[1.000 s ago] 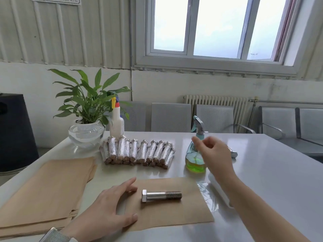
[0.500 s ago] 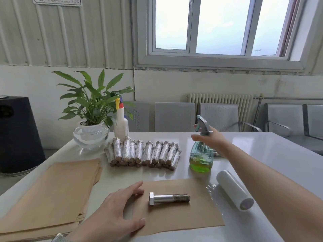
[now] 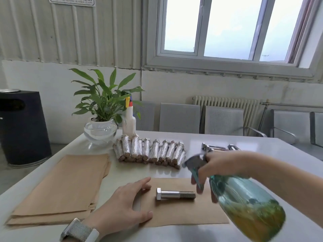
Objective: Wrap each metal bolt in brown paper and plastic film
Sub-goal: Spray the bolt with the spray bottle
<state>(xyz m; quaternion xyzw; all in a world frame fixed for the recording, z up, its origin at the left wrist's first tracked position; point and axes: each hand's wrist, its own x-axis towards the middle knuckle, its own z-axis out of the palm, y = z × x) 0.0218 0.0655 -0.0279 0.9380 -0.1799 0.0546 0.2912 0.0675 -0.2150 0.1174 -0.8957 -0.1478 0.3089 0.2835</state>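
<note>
A bare metal bolt [image 3: 175, 195] lies across a brown paper sheet [image 3: 185, 215] at the table's near edge, head to the left. My left hand [image 3: 120, 205] rests flat on the sheet's left end, fingers straight. My right hand [image 3: 215, 165] grips the trigger neck of a teal spray bottle [image 3: 248, 205] holding green liquid. The bottle is lifted and tilted, nozzle pointing left over the bolt. A row of several wrapped bolts [image 3: 150, 151] lies behind. More bare bolts [image 3: 215, 147] lie beyond my right hand. The film roll is hidden.
A stack of brown paper sheets [image 3: 59, 189] lies at the left. A potted plant in a glass bowl [image 3: 100, 130] and a white spray bottle [image 3: 129, 121] stand at the back left. Grey chairs [image 3: 180, 119] line the far side; a black bin [image 3: 22, 128] stands left.
My right hand took the teal spray bottle off the table and brought it near, tilted over the bolt. The bottle now covers the film roll. My left hand stayed on the paper.
</note>
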